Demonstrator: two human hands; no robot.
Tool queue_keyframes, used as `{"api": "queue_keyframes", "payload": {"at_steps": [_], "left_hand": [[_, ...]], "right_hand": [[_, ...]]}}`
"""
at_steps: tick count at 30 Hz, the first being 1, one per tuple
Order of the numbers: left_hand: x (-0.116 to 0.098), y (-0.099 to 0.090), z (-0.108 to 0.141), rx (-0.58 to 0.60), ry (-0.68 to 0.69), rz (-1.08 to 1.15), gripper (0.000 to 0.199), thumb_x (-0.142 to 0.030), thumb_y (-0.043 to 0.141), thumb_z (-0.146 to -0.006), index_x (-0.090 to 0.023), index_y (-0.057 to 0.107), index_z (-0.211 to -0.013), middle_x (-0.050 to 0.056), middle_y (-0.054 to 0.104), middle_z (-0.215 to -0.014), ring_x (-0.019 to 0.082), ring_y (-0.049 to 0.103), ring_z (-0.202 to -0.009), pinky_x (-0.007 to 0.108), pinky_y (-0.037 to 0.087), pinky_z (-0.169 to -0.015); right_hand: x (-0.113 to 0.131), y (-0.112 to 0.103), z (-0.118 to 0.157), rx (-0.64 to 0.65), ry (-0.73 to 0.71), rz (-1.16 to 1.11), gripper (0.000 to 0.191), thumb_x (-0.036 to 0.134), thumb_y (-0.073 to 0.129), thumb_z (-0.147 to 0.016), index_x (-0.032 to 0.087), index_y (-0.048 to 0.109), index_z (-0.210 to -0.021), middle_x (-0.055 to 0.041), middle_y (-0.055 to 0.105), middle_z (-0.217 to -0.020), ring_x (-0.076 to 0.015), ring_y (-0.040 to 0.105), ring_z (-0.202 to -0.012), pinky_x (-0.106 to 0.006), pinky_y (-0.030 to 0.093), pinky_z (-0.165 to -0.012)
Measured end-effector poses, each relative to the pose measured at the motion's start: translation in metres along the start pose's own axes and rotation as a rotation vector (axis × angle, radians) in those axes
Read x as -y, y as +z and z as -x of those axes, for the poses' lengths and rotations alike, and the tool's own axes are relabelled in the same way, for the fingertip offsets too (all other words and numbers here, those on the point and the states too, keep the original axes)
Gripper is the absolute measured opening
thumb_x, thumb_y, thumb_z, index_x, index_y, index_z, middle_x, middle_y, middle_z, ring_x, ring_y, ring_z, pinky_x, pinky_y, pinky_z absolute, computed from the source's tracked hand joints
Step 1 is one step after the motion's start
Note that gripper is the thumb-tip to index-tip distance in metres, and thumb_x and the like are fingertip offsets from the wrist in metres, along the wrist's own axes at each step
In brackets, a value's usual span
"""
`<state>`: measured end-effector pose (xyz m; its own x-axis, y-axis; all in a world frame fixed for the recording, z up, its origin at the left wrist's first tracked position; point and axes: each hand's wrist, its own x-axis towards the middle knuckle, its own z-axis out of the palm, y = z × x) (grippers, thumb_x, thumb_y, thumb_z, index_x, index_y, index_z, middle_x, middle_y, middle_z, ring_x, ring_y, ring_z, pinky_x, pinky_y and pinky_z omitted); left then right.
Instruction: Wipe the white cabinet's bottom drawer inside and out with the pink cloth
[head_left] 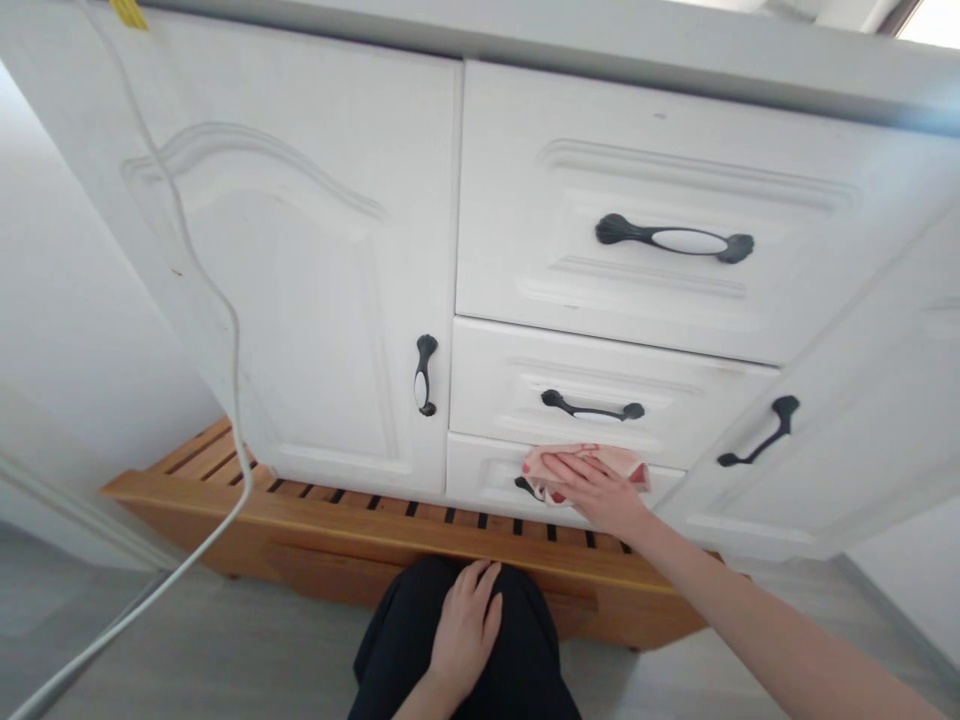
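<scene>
White drawer meets pink cloth under right hand.

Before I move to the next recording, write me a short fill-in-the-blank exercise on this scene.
The right hand lies on a cloth that partly covers the handle of the ____ drawer.
The hand resting on the dark trousers is the person's ____ one.
The top drawer has a black handle with a ____ oval inset.
The stack has ____ drawers.

Missing words: bottom; left; white; three.
</scene>
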<state>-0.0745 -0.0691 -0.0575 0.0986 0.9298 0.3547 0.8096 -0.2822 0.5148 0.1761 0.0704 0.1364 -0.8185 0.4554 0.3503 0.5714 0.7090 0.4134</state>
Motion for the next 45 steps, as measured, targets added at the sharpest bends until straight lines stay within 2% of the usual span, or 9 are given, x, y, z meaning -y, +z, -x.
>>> {"api": "queue_keyframes", "payload": {"at_steps": [9,16,19,24,29,33,36,40,45], "left_hand": [[0.000,0.008,0.000,0.045,-0.068,0.071,0.040,-0.030,0.043,-0.099,-0.028,0.057,-0.137,0.007,0.064,-0.133,0.022,0.061,-0.125,0.043,0.054,-0.105],[-0.001,0.012,-0.001,0.070,-0.072,0.098,0.040,-0.032,0.043,-0.099,-0.028,0.058,-0.137,0.008,0.064,-0.133,0.023,0.060,-0.126,0.045,0.053,-0.106],[-0.001,0.010,-0.001,0.061,-0.062,0.089,0.040,-0.033,0.044,-0.099,-0.028,0.058,-0.136,0.008,0.064,-0.132,0.022,0.061,-0.124,0.043,0.053,-0.106],[-0.005,0.007,0.001,0.037,-0.072,0.098,0.039,-0.032,0.045,-0.099,-0.032,0.056,-0.137,0.005,0.063,-0.133,0.021,0.060,-0.124,0.042,0.054,-0.106],[-0.007,0.009,0.000,0.044,-0.091,0.157,0.040,-0.032,0.045,-0.100,-0.031,0.055,-0.138,0.006,0.062,-0.134,0.022,0.058,-0.125,0.043,0.052,-0.107],[-0.006,0.011,-0.001,0.051,-0.113,0.191,0.040,-0.032,0.042,-0.100,-0.030,0.055,-0.138,0.008,0.060,-0.134,0.023,0.057,-0.126,0.046,0.050,-0.109],[-0.006,0.010,-0.001,0.054,-0.109,0.216,0.041,-0.033,0.043,-0.100,-0.030,0.054,-0.139,0.008,0.060,-0.134,0.023,0.056,-0.126,0.046,0.050,-0.109],[-0.006,0.009,-0.002,0.043,-0.116,0.233,0.039,-0.033,0.044,-0.100,-0.031,0.056,-0.137,0.007,0.061,-0.132,0.023,0.057,-0.125,0.046,0.051,-0.107],[-0.003,0.014,0.000,0.045,-0.116,0.229,0.040,-0.031,0.042,-0.100,-0.029,0.056,-0.137,0.008,0.060,-0.133,0.023,0.056,-0.126,0.047,0.050,-0.107]], "right_hand": [[-0.045,-0.014,0.109,0.112,0.219,0.107,0.067,0.004,0.050,-0.088,0.042,0.053,-0.143,0.0028,0.056,-0.148,-0.0239,0.057,-0.127,-0.041,0.036,-0.110],[-0.027,0.034,0.139,-0.127,0.481,0.157,0.049,0.018,0.059,-0.087,0.033,0.065,-0.133,-0.0087,0.064,-0.137,-0.0306,0.054,-0.124,-0.049,0.032,-0.109],[-0.007,0.055,0.148,-0.207,0.502,0.144,0.056,0.019,0.059,-0.085,0.031,0.059,-0.140,-0.0099,0.065,-0.133,-0.0305,0.053,-0.123,-0.050,0.034,-0.107],[0.029,0.046,0.154,-0.053,0.409,-0.007,0.081,0.008,0.048,-0.084,0.031,0.027,-0.159,-0.0047,0.057,-0.147,-0.0269,0.053,-0.125,-0.045,0.041,-0.101],[0.037,0.016,0.102,-0.275,0.559,0.047,0.077,0.011,0.046,-0.091,0.020,0.018,-0.162,-0.0149,0.051,-0.149,-0.0271,0.054,-0.123,-0.043,0.042,-0.105],[0.034,0.025,0.030,-0.453,0.641,0.171,0.074,0.022,0.048,-0.095,0.014,0.017,-0.162,-0.0217,0.043,-0.153,-0.0352,0.046,-0.135,-0.050,0.038,-0.108],[0.046,0.043,-0.015,-0.462,0.548,0.206,0.074,0.035,0.054,-0.095,0.015,0.023,-0.160,-0.0195,0.050,-0.148,-0.0389,0.040,-0.139,-0.055,0.028,-0.112],[0.078,0.050,-0.068,-0.410,0.337,0.077,0.066,0.042,0.054,-0.095,0.020,0.038,-0.156,-0.0098,0.058,-0.146,-0.0299,0.039,-0.140,-0.048,0.016,-0.119],[0.107,0.039,-0.134,-0.225,0.040,0.025,0.064,0.041,0.049,-0.095,0.019,0.039,-0.154,-0.0028,0.036,-0.163,-0.0213,0.032,-0.145,-0.038,0.034,-0.113]]}}
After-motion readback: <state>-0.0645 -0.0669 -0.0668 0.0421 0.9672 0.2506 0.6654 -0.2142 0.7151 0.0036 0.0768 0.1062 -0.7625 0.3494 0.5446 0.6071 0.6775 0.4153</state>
